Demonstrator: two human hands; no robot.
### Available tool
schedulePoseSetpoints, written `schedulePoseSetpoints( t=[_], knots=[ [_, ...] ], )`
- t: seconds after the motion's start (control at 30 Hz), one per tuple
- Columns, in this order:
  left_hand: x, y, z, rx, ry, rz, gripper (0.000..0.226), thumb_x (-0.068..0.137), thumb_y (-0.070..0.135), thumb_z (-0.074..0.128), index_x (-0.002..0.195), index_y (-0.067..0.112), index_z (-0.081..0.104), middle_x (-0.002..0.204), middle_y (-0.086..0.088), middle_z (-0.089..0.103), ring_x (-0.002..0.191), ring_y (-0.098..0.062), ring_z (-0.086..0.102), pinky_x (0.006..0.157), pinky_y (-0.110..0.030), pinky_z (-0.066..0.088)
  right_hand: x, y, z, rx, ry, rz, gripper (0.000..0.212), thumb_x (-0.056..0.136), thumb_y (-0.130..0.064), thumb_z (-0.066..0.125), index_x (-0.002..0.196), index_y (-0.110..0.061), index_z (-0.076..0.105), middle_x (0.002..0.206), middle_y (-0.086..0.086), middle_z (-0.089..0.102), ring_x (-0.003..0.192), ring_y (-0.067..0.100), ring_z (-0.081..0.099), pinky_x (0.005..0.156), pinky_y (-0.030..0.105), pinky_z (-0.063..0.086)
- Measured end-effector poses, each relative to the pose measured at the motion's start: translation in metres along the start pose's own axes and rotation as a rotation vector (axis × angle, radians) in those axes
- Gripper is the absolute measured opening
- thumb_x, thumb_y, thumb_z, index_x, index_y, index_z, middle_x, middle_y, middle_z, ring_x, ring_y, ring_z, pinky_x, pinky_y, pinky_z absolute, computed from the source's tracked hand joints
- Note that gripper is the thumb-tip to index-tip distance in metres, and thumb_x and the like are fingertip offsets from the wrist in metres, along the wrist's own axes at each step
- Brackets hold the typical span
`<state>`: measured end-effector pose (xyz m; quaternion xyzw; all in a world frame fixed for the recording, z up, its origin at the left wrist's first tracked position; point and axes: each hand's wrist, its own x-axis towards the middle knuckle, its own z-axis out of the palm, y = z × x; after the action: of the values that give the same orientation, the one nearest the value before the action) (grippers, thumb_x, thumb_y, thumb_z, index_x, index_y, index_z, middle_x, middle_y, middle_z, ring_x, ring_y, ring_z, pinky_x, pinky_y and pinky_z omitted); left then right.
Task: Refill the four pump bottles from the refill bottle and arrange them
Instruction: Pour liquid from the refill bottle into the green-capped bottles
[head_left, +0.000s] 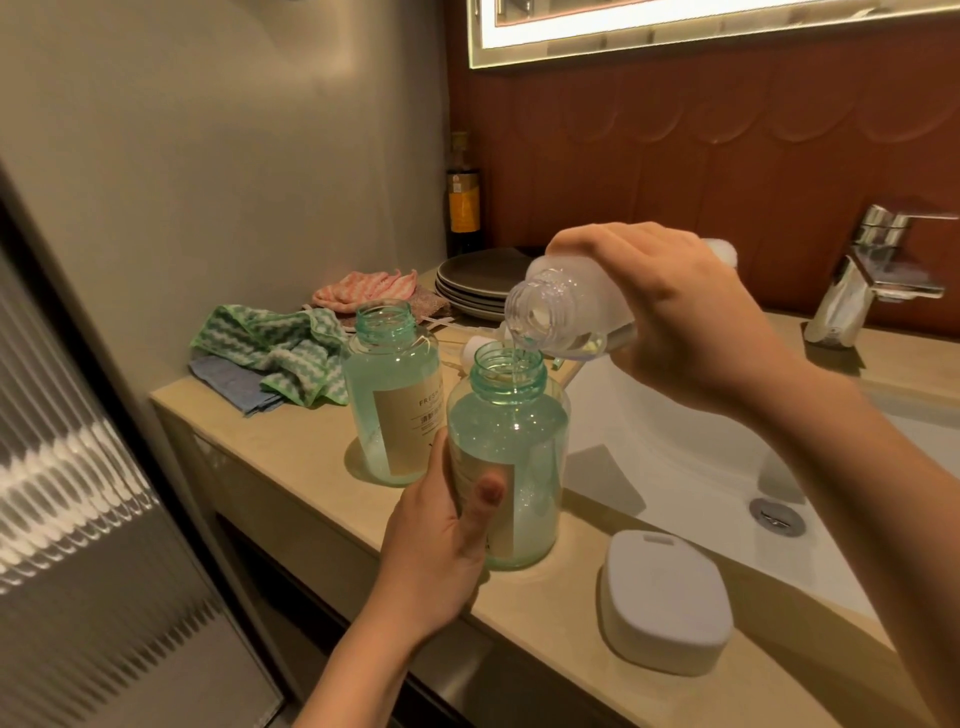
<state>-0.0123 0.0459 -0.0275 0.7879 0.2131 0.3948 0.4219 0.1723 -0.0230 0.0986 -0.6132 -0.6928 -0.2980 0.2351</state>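
Two green-tinted pump bottles stand uncapped on the beige counter (311, 483). My left hand (441, 551) grips the nearer bottle (511, 457) around its lower body. My right hand (675, 317) holds the clear refill bottle (566, 306) tipped mouth-down over that bottle's neck, and a thin stream of clear liquid runs into it. The second bottle (389, 395) stands just behind and to the left, open-topped, with a tan label. White pump parts (475, 353) lie behind the two bottles, partly hidden.
A white sink basin (675, 467) with a drain lies to the right, and a chrome tap (862, 280) stands behind it. A white lidded box (665, 603) sits at the counter's front edge. Green, blue and pink cloths (270, 348), stacked plates (478, 280) and a dark bottle (464, 202) crowd the back left.
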Motion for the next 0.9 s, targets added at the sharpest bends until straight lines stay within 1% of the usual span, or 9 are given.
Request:
schedulePoseSetpoints(
  t=[0.1,0.23,0.4,0.57,0.77,0.9],
  knots=[
    [0.0000,-0.0001,0.0001,-0.004,-0.004,0.003,0.080,0.063,0.092,0.021,0.127,0.047,0.037,0.123,0.036,0.050,0.117,0.010,0.046,0.090,-0.006,0.036,-0.0001,0.0002,0.0004,0.004,-0.005,-0.001,0.076,0.058,0.000,0.082,0.125,-0.014,0.050,0.118,0.007,0.060,0.104,0.030,0.055,0.085,0.038,0.038],
    [0.0003,0.0001,0.0004,-0.017,-0.004,0.012,0.082,0.064,0.092,0.022,0.129,0.043,0.038,0.123,0.034,0.051,0.116,0.010,0.047,0.089,-0.006,0.036,-0.0001,0.0006,-0.0002,-0.003,-0.008,0.001,0.076,0.059,0.000,0.081,0.126,-0.015,0.049,0.120,0.006,0.060,0.105,0.031,0.055,0.086,0.042,0.041],
    [-0.0003,0.0013,0.0001,-0.017,0.001,0.013,0.073,0.066,0.090,0.023,0.125,0.048,0.037,0.121,0.035,0.051,0.115,0.010,0.048,0.088,-0.005,0.036,0.0002,0.0011,-0.0001,-0.004,-0.009,-0.003,0.076,0.059,0.000,0.081,0.126,-0.016,0.049,0.119,0.005,0.060,0.105,0.031,0.055,0.086,0.042,0.041],
    [-0.0004,0.0020,-0.0003,-0.009,0.004,0.016,0.075,0.065,0.091,0.022,0.125,0.048,0.036,0.120,0.040,0.049,0.114,0.014,0.047,0.086,-0.001,0.034,0.0000,0.0009,0.0001,-0.007,0.000,-0.006,0.076,0.058,0.000,0.082,0.126,-0.015,0.050,0.119,0.006,0.060,0.105,0.031,0.055,0.086,0.041,0.039],
    [-0.0002,0.0015,-0.0003,-0.004,0.003,0.010,0.072,0.065,0.091,0.022,0.122,0.051,0.037,0.119,0.041,0.050,0.113,0.015,0.047,0.085,-0.002,0.035,0.0000,0.0003,-0.0002,-0.007,0.004,-0.007,0.077,0.057,0.001,0.082,0.126,-0.014,0.050,0.118,0.007,0.060,0.104,0.031,0.055,0.086,0.041,0.040],
    [-0.0002,0.0015,-0.0006,-0.006,0.004,0.010,0.072,0.064,0.091,0.023,0.123,0.051,0.037,0.119,0.041,0.049,0.114,0.014,0.046,0.086,-0.003,0.035,-0.0001,0.0003,-0.0003,0.001,0.001,-0.003,0.077,0.058,0.000,0.082,0.126,-0.015,0.050,0.119,0.006,0.060,0.105,0.030,0.055,0.087,0.039,0.037]
  ],
)
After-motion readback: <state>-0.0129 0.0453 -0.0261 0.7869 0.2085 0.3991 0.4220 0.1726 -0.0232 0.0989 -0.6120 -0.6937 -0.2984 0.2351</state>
